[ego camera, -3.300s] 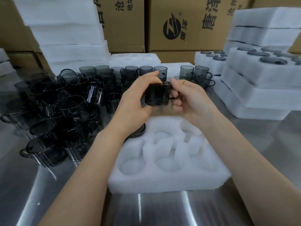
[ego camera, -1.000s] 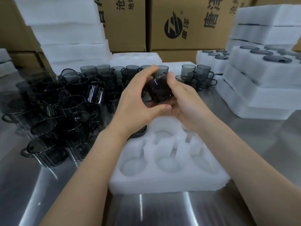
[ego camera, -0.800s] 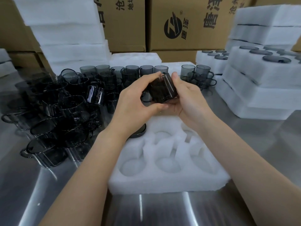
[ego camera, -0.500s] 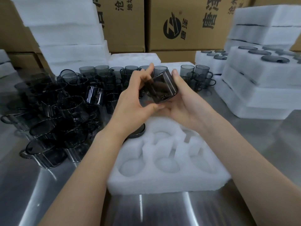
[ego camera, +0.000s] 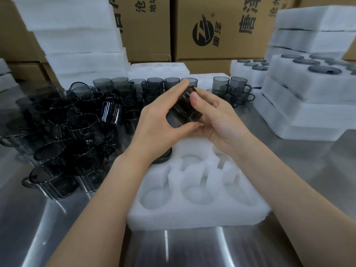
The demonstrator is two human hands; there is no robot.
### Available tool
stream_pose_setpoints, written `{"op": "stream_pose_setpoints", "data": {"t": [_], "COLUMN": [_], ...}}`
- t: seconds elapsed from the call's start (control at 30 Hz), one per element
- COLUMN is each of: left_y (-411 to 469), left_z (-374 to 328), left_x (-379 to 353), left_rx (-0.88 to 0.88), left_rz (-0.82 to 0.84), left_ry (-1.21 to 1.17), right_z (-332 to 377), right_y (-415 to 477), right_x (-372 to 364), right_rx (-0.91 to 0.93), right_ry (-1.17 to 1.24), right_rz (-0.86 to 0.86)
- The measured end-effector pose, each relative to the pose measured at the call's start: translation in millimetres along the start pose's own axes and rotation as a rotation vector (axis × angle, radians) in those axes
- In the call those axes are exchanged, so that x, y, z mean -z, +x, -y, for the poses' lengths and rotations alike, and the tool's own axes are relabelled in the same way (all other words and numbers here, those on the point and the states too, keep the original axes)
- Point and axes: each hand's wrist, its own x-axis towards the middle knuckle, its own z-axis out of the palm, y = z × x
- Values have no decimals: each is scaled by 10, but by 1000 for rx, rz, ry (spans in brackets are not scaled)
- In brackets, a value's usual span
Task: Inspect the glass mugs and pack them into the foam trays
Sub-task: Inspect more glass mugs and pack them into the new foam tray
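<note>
Head view: my left grip (ego camera: pixel 159 120) and right grip (ego camera: pixel 216 117) clasp a tilted smoky-grey glass mug (ego camera: pixel 183 110), centre frame.

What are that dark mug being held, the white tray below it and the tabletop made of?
Mug: smoky grey glass, glossy; you can see through it and it catches highlights. Tray: soft white foam, matte, with fuzzy-edged cut pockets. Tabletop: probably stainless steel with a brushed finish; it mirrors light in long streaks.
</note>
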Motion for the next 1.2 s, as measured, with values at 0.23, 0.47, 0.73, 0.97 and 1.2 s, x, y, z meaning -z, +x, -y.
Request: {"op": "stream_pose_setpoints", "data": {"t": [0.23, 0.47, 0.73, 0.97, 1.2], "left_y": [-19, -14, -18, -19, -8], "left_z": [13, -1, -34, -31, 14], "left_x": [-18, -31, 23, 41, 42], "left_rx": [-10, 16, 57, 14, 46], "left_rz": [99, 135, 63, 98, 22], "left_ry": [-105, 30, -39, 33, -62], "right_z": [33, 20, 45, 167, 313], "right_y": [2, 14, -4, 22, -3], "right_x": [21, -17, -12, 31, 106], "right_rx": [32, 94, 49, 22, -52], "right_ry": [20, 40, -155, -358, -425], "right_rz": [-103, -169, -138, 18, 17]}}
